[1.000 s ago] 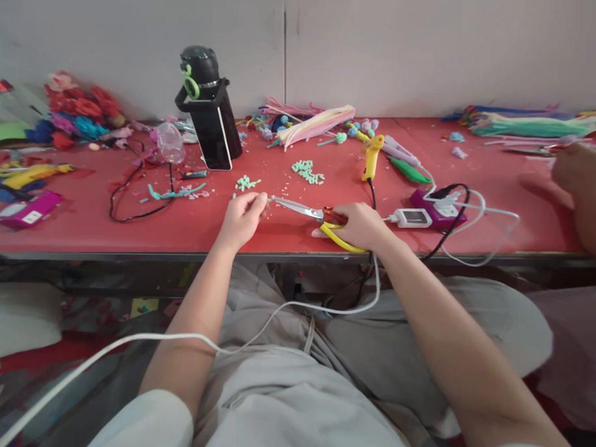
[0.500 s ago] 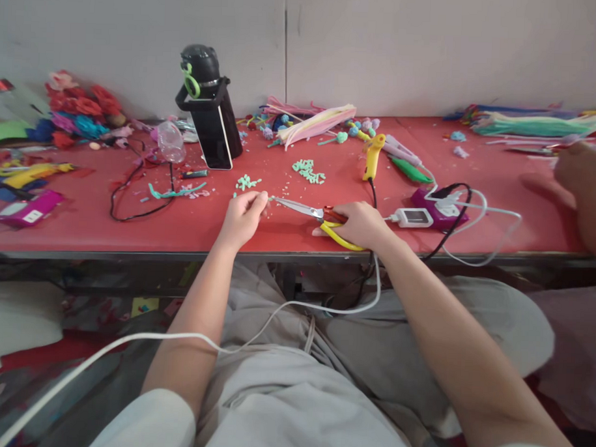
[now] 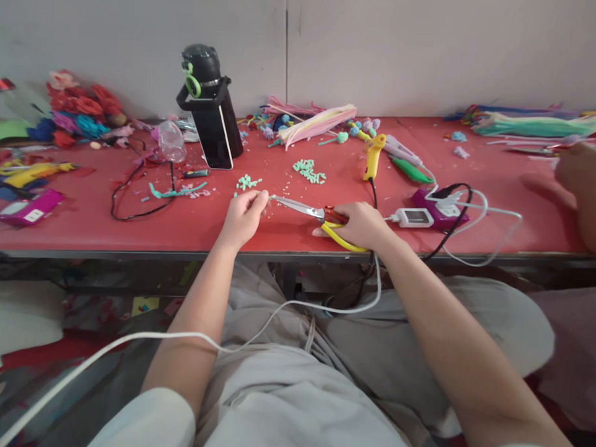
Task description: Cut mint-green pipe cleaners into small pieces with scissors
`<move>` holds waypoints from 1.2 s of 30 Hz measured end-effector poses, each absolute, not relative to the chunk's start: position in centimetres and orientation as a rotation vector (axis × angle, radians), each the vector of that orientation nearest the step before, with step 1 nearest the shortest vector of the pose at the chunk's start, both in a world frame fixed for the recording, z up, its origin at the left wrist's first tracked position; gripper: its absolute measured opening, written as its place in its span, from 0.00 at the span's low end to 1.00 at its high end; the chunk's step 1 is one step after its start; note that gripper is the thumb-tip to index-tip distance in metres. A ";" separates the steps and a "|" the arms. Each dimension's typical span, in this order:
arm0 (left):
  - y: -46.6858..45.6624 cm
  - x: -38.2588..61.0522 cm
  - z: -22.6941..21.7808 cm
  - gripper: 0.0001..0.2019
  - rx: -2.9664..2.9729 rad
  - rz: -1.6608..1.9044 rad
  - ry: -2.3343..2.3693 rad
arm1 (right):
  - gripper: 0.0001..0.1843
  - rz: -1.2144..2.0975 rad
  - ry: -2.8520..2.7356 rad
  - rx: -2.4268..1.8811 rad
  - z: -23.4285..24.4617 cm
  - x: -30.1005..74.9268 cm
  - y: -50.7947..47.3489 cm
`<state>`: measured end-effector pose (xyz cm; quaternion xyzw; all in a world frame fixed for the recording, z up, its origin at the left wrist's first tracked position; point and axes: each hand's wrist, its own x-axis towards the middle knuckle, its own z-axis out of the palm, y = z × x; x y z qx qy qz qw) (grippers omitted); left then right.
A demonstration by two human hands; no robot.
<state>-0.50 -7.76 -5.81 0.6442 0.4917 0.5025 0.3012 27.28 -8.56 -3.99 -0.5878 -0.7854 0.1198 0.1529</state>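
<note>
A tiny light-green piece (image 3: 272, 197) is pinched between the thumb and forefinger of the left hand (image 3: 246, 215), with only a short end left exposed on the side toward the scissors (image 3: 303, 207). The scissors are held in the right hand (image 3: 359, 225), and their long axis is laid nearly level, slanted slightly up and leftward, so that the blade tips are pointed straight at the pinched end. The piece is thus set just beyond the tips, in line with the blades, and is nearer to the left hand, by which it is held. The blades are seen as one narrow wedge; at this size it cannot be told whether the piece is touched by them.

The right hand is turned palm down, its fingers closed around the red and yellow handles. The left wrist is raised a little above the front of the red table (image 3: 204, 234), and both forearms are angled inward from the near side. Beyond the fingertips, cut green bits are gathered in a smaller heap (image 3: 247, 182) and a larger heap (image 3: 309, 172), with loose crumbs scattered between the heaps and the blades.
</note>
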 end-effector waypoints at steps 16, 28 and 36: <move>-7.7 -0.6 -5.8 0.21 1.707 1.332 1.311 | 0.39 0.352 -2.251 -1.679 -4.0 27.3 -8.5; -8.0 -0.3 -5.5 0.21 1.703 1.334 1.325 | 0.40 0.372 -2.239 -1.678 -4.0 27.3 -8.3; -8.1 -0.2 -5.3 0.22 1.696 1.358 1.314 | 0.40 0.380 -2.233 -1.655 -4.2 27.5 -8.3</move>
